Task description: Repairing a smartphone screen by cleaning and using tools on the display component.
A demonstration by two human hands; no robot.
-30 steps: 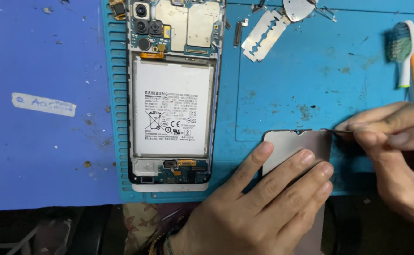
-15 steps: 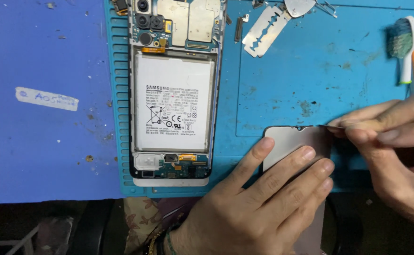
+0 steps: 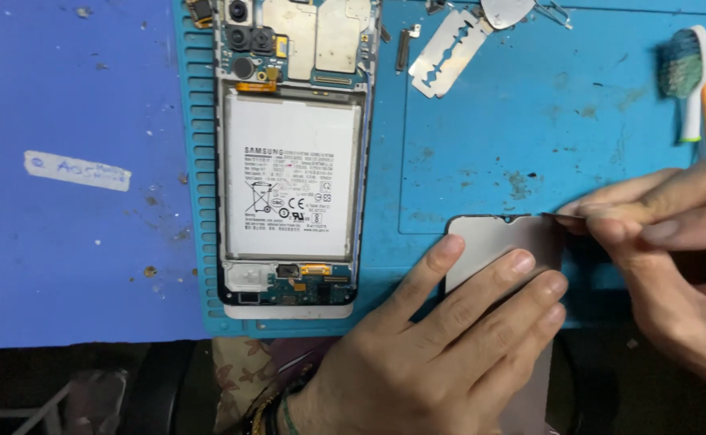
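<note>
My left hand (image 3: 441,338) lies flat on a grey phone screen panel (image 3: 494,238), fingers spread, pressing it onto the teal work mat (image 3: 482,137). My right hand (image 3: 667,258) comes in from the right and pinches a thin dark blade-like tool (image 3: 558,216) whose tip touches the panel's top right corner. To the left lies an opened phone (image 3: 292,161), back off, with its white battery and circuit boards exposed.
A loose razor blade (image 3: 448,55) and small metal parts lie at the mat's top. A worn toothbrush (image 3: 687,76) rests at the top right. A blue table surface (image 3: 71,161) with a white label strip lies left of the mat.
The view has shifted slightly. My right hand with the thin tool has moved a little up along the panel's top right corner; my left hand stays pressed on the panel.
</note>
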